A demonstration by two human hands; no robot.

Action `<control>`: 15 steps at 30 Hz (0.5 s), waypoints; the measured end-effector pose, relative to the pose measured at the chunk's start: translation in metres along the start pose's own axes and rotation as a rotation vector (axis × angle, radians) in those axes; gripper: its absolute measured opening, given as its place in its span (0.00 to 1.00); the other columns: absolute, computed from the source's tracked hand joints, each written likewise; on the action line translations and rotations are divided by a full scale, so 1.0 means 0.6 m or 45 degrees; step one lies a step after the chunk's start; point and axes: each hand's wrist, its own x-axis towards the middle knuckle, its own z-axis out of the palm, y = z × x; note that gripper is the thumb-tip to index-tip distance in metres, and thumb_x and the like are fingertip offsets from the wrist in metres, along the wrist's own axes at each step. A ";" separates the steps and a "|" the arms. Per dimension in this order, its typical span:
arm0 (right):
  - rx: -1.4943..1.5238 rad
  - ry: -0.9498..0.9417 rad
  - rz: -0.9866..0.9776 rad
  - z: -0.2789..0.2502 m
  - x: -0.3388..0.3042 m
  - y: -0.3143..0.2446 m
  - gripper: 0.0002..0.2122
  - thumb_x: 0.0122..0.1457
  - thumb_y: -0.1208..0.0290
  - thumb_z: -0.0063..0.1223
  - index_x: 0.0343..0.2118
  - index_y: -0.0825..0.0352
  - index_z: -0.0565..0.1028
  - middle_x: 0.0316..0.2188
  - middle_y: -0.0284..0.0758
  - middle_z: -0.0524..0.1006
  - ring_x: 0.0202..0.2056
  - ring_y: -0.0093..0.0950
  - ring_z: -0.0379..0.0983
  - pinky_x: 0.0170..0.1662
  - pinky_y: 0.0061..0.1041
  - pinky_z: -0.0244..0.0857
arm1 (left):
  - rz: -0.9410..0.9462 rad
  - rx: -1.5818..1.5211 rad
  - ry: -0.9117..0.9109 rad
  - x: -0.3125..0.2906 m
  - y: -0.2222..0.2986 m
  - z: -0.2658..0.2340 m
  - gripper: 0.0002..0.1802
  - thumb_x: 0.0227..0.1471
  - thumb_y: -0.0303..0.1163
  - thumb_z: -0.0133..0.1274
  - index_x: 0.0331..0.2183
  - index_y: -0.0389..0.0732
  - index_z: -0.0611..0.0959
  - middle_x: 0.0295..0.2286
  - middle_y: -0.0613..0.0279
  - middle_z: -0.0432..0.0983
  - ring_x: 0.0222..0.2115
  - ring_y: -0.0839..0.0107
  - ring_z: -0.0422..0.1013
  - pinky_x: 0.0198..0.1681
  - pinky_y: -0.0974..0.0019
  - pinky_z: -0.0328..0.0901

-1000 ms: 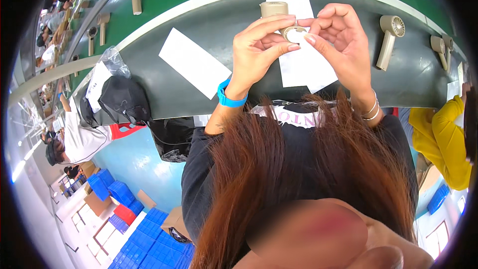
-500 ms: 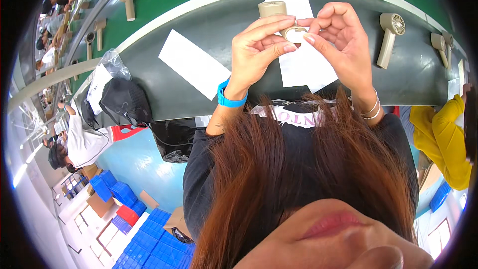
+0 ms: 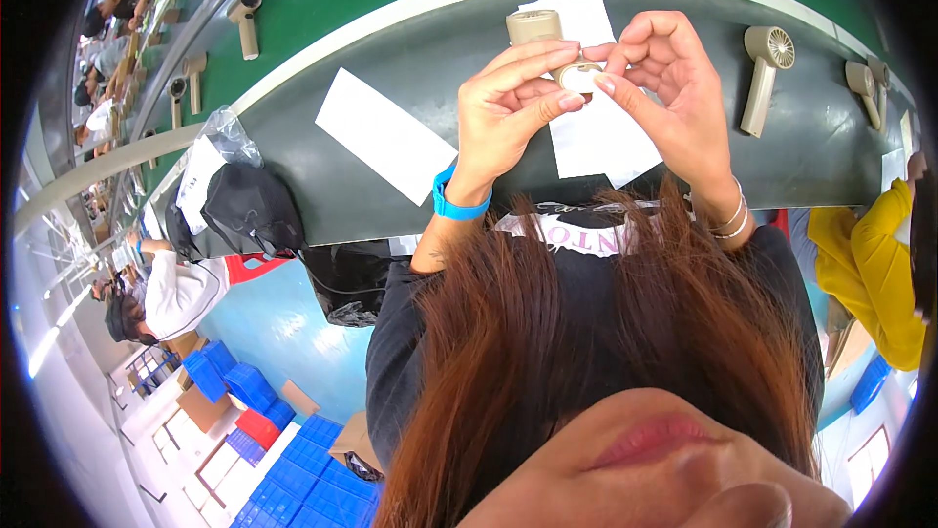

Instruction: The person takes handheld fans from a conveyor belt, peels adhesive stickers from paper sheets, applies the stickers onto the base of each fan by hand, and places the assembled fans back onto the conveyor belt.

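My left hand, with a blue band at the wrist, is closed round a beige handheld fan. The fan's round head sticks out beyond my fingers, and much of its handle is hidden by them. A white round piece with a beige rim shows at the near end, turned up toward me. My right hand is closed, thumb and forefinger pinching at the edge of this white piece. White paper sheets lie on the dark worktable beneath my hands.
Another white sheet lies to the left, near a black bag. A beige fan lies to the right, with more fans farther right. Others rest on the green belt beyond a pale rail. A person in yellow sits at right.
The view has shifted slightly, so the table and sheets sit a little lower. Both hands keep nearly the same grip, with the white round piece tilted slightly differently.
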 end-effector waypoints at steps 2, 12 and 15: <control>-0.008 0.006 0.005 0.000 0.000 -0.002 0.15 0.51 0.85 0.53 0.40 0.68 0.62 0.29 0.34 0.72 0.42 0.25 0.72 0.41 0.19 0.67 | 0.021 -0.002 -0.001 0.001 0.000 0.001 0.20 0.43 0.13 0.55 0.42 0.30 0.77 0.45 0.49 0.68 0.37 0.62 0.74 0.40 0.67 0.74; -0.173 0.047 0.055 0.003 -0.003 -0.015 0.16 0.51 0.84 0.54 0.40 0.67 0.62 0.28 0.31 0.72 0.40 0.23 0.72 0.43 0.20 0.66 | -0.011 0.000 0.015 -0.002 0.000 0.006 0.19 0.43 0.13 0.55 0.42 0.29 0.77 0.45 0.48 0.68 0.36 0.63 0.75 0.39 0.68 0.73; -0.195 0.045 0.068 0.003 -0.003 -0.014 0.16 0.50 0.84 0.54 0.40 0.67 0.63 0.28 0.30 0.72 0.40 0.23 0.72 0.42 0.20 0.66 | -0.005 -0.014 0.015 -0.004 0.000 0.007 0.19 0.43 0.13 0.55 0.41 0.29 0.77 0.45 0.48 0.68 0.36 0.63 0.75 0.40 0.68 0.73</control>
